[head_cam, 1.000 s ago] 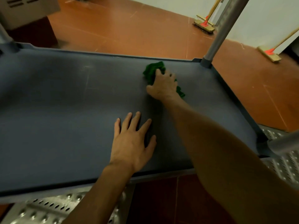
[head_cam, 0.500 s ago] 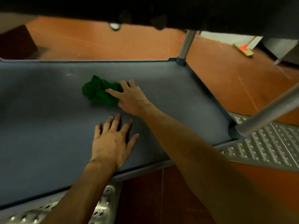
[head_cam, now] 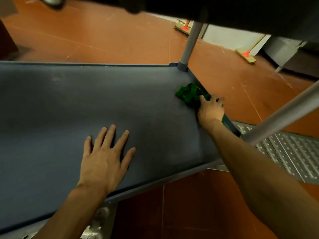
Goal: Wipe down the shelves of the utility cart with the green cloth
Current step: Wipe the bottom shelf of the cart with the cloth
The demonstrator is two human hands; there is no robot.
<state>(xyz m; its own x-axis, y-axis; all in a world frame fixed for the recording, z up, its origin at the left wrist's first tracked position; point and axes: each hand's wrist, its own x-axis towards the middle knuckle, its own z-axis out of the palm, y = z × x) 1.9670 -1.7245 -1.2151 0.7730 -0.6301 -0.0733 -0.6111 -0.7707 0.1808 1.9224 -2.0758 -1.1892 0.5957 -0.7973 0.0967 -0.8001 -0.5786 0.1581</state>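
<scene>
I see green cloth [head_cam: 189, 94] at my right hand [head_cam: 211, 111], slate-blue shelf [head_cam: 86, 100] beneath, rust-orange floor [head_cam: 120, 37] and dimpled silver grating [head_cam: 284, 152] beyond.

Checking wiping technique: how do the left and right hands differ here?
The left hand lies flat, fingers spread, holding nothing; the right hand grips the green cloth. On the shelf, the left hand sits near the front edge, the right hand against the right rim. Both rest on it.

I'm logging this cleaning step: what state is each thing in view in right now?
left hand: flat, fingers spread, resting on the shelf.
right hand: fingers curled on the green cloth.
green cloth: bunched, against the shelf's right rim.
</scene>
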